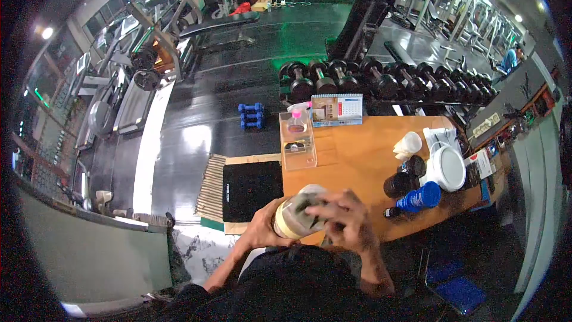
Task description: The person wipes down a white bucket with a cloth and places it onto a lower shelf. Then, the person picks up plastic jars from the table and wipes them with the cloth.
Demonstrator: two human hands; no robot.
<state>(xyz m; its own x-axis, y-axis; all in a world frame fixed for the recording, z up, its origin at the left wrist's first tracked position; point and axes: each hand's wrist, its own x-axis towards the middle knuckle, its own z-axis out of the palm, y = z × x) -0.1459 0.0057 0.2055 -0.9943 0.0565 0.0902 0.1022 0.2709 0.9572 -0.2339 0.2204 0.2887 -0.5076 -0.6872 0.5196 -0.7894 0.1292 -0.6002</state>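
My left hand [262, 227] is wrapped round a see-through jar [289, 226] with a pale yellow band near its lower end. The jar is tilted, held in front of my body at the near edge of the wooden table. Over the jar's right side is my right hand [348, 217], its fingers bent and smeared by motion. Whether those fingers touch the jar or hold anything I cannot tell. Something dark greenish shows at the jar's side, too blurred to name.
On the table [369, 149] stand a desk calendar [337, 110], a clear plastic tray [299, 158] with a spray bottle [297, 120], a white tub [447, 168] and a blue container [420, 197]. Dumbbells [381, 80] line a rack behind. Blue dumbbells [251, 115] lie on the floor.
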